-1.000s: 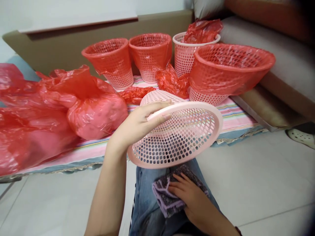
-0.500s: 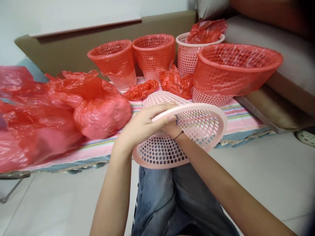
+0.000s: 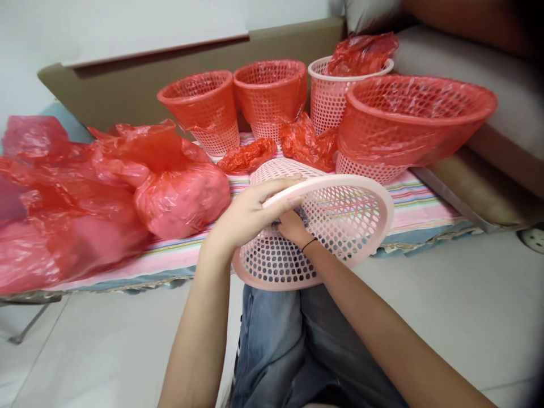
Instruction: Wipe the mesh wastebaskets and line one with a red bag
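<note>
A pink plastic mesh wastebasket (image 3: 365,209) lies tilted above my lap, its mouth turned toward me. My left hand (image 3: 255,212) grips its rim on the left, thumb inside and fingers over the outer wall. Deep in the basket is my right hand (image 3: 293,226), with a dark band round the wrist. Its fingers are curled near the inner wall and partly hidden by the left thumb. A small dark patch shows beside them, too unclear to name.
Several similar baskets stand behind on a striped cloth (image 3: 425,198), such as a red-lined one (image 3: 382,136) at right and one with a loose bag (image 3: 365,54) on top. Filled red plastic bags (image 3: 182,198) crowd the left. Crumpled red bags (image 3: 308,141) lie between.
My right hand has shifted inside the basket, so more of its back and knuckles shows. My left hand keeps its hold on the rim. The view has moved slightly.
</note>
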Available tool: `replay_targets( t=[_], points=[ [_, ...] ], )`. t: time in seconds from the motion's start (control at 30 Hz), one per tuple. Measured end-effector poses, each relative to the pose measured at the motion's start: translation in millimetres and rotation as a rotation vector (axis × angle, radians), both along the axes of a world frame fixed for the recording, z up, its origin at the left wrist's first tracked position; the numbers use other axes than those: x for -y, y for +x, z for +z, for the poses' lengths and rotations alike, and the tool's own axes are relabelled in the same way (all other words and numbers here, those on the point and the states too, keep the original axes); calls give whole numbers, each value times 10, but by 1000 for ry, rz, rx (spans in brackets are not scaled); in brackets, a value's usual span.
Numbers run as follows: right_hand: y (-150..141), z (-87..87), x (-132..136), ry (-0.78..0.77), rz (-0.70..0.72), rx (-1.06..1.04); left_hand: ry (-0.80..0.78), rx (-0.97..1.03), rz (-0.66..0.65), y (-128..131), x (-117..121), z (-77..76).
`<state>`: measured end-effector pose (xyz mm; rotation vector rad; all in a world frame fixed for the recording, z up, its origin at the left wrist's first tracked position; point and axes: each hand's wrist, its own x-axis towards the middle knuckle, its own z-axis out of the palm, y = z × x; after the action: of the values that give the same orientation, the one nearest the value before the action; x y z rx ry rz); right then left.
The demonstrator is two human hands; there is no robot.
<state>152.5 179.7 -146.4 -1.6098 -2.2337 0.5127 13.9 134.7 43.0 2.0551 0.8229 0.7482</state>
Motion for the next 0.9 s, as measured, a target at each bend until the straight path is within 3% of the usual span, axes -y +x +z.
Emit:
replay_targets(
  t=[0.23,0.6,0.8,0.9],
  points=[
    [87,-87,500,33,34,-86,11,36,35,-44,36,-44],
    [167,-14,1168,-18,18,-63,24,-22,157,-233,176,-113],
    [220,59,1435,-2,31,10,154,53,217,-383,213,-224],
    [211,58,1592,1,31,77,235,90,223,-450,282,-194]
  ],
)
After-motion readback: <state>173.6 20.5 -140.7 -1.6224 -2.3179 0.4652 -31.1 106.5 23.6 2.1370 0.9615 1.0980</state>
